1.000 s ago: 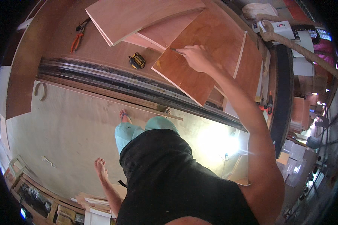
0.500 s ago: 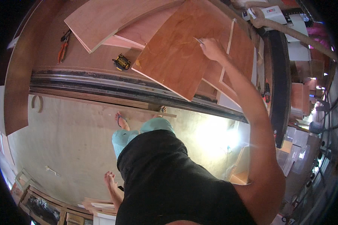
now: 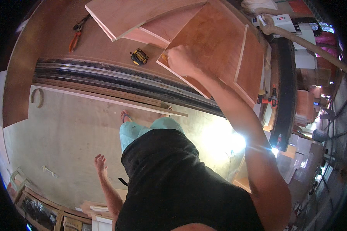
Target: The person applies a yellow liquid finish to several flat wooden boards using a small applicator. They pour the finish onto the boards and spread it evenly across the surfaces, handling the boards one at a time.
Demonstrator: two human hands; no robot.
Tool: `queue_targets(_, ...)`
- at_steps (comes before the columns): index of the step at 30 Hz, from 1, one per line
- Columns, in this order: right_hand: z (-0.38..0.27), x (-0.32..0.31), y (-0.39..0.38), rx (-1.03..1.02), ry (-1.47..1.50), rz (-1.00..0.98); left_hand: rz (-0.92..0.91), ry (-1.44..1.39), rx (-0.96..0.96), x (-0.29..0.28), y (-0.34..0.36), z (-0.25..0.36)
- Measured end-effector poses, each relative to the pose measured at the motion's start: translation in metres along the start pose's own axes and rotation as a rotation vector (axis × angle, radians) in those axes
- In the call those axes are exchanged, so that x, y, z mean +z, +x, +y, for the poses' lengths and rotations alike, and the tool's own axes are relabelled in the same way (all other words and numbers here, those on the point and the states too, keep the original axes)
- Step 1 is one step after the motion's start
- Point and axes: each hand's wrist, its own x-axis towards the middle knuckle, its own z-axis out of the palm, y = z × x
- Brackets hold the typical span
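My right hand [image 3: 181,61] is closed at the near left corner of a reddish-brown plywood panel [image 3: 208,42]. Only a sliver of the slim, pale-tipped tool in it shows, and its kind cannot be told. Beside the knuckles a yellowish smear marks the panel's corner. My left hand [image 3: 100,163] hangs low at my left side over the floor, fingers loosely bent and apart, holding nothing. A black and yellow tape measure [image 3: 139,56] lies left of the panel. Farther left are orange-handled pliers [image 3: 75,40].
More plywood sheets [image 3: 142,15] lie at the back, partly under the panel. A dark metal rail [image 3: 104,79] runs along the bench's near side, with a long wooden strip [image 3: 142,107] below it. Right of the panels are a drill-like tool [image 3: 273,96] and a ribbed hose [image 3: 297,36].
My right hand has moved left and nearer across the panel, from its middle to its left corner. My left hand has swung outward and up. The whole view has shifted a little.
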Motion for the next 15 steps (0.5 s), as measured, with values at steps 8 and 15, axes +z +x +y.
queue_targets(8,0.077,-0.054,-0.070,-0.060,0.427,-0.116,0.024,0.022,-0.045,-0.022,-0.002,-0.017)
queue_targets(15,0.248,-0.029,-0.050,0.158,0.086,0.234,0.053,0.113,-0.070,0.025,-0.066,-0.029)
